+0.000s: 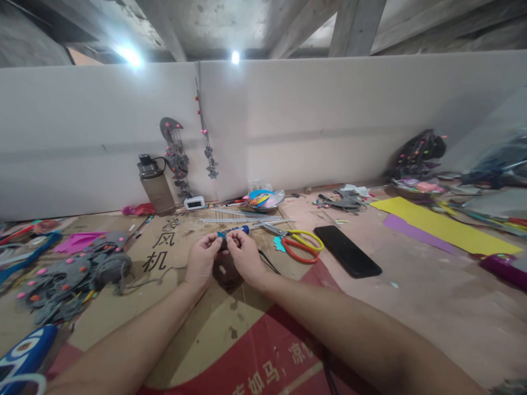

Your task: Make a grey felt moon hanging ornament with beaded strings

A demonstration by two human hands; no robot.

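Close together over the cardboard (181, 334), my left hand (201, 260) and my right hand (248, 260) pinch a small blue piece (221, 235) between thumbs and fingertips. Its shape is mostly covered by the fingers. Beneath my hands lies a dark brown object (228, 277), which I cannot identify. Just beyond my right fingers is the blue end of a tool (242, 229), partly hidden. To the right rest scissors (302, 245) with yellow and red handles, beside a scalloped teal cutout (279, 244). A grey string (158, 281) runs toward my left wrist.
Grey felt hangings with coloured balls (74, 269) lie at left. A bottle (156, 186), small digital clock (194, 203) and bowl of coloured scraps (263, 199) stand toward the white wall. A black phone (348, 251) and yellow sheet (444, 224) lie at right.
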